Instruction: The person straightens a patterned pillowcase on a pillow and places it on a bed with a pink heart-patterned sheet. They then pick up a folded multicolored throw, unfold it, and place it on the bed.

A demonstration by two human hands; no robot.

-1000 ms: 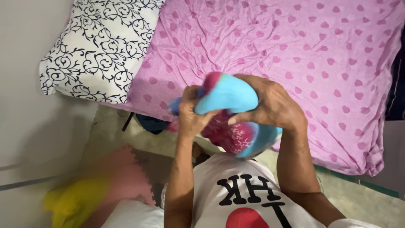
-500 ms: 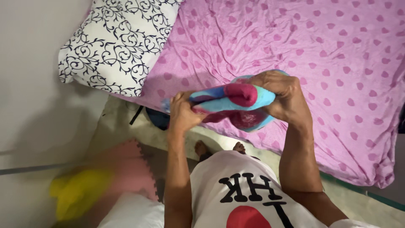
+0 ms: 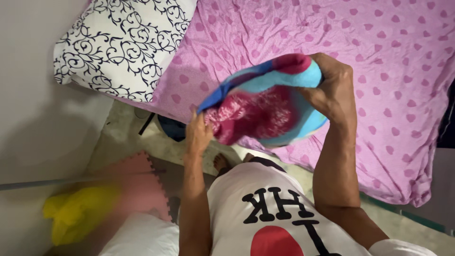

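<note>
So I'm mid-fold on this cloth (image 3: pixel 265 102), the blue and magenta one, holding it up in front of my chest over the edge of the bed (image 3: pixel 379 61). My right hand (image 3: pixel 332 90) has its fingers clamped over the top fold, and my left hand (image 3: pixel 198 135) pinches the lower corner from underneath. Looks like the bundle is half gathered. Next I'd guess it needs the loose bottom edge tucked in tight without losing the top grip.

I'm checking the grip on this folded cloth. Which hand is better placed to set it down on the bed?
Probably the right hand: it grips the blue and red cloth at its top edge, over the pink sheet. The left hand only pinches the lower corner, off the bed.
</note>
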